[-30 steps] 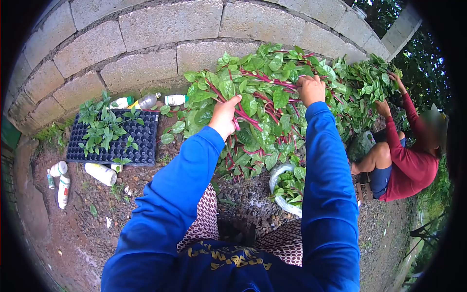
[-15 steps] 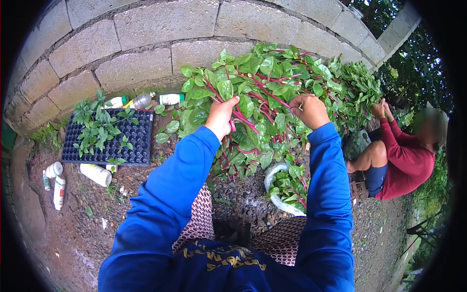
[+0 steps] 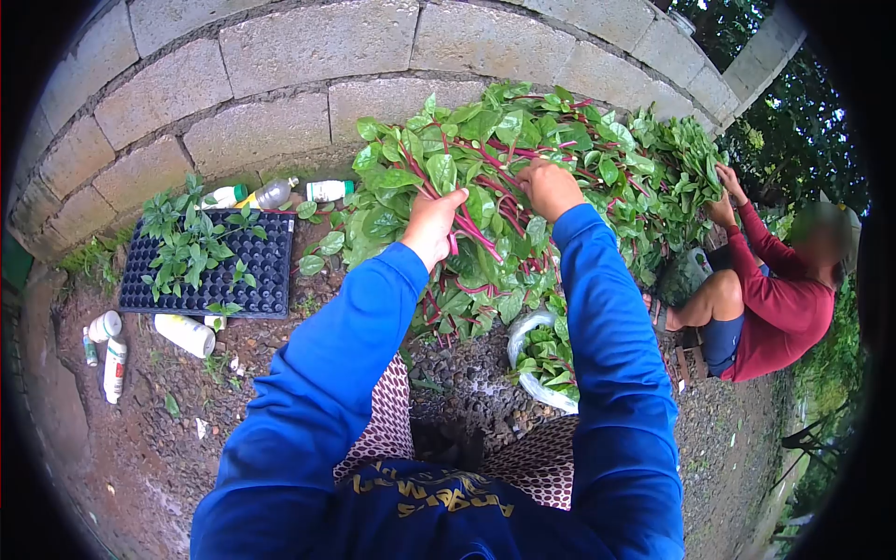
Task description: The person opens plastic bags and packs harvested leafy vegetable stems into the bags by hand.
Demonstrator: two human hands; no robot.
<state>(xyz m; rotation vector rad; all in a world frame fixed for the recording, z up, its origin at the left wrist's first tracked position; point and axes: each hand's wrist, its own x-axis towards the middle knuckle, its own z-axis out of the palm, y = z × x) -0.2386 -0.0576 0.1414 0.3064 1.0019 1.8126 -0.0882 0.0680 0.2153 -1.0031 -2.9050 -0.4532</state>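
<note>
From where I stand, the block wall (image 3: 317, 47) runs behind everything, and the heap (image 3: 602, 140) of leafy, red-stemmed greens lies along its foot. A person in red (image 3: 789, 313) has both hands at the heap's right end. Off to the left sits the tray (image 3: 277, 271) of seedlings; on the near side, an open bag (image 3: 517, 338) holds more greens. The bunch (image 3: 479, 235) lies by the heap's left part, bare ends pointing down and right. The left hand (image 3: 431, 227) is closed round its stems; snug without squeezing should spare them bruises. The right hand (image 3: 553, 191) is at the heap, fingers drawn together; whether they pinch a stem, I can't tell. Best, I'd say, to ease stems out singly, low down, ends matched.
</note>
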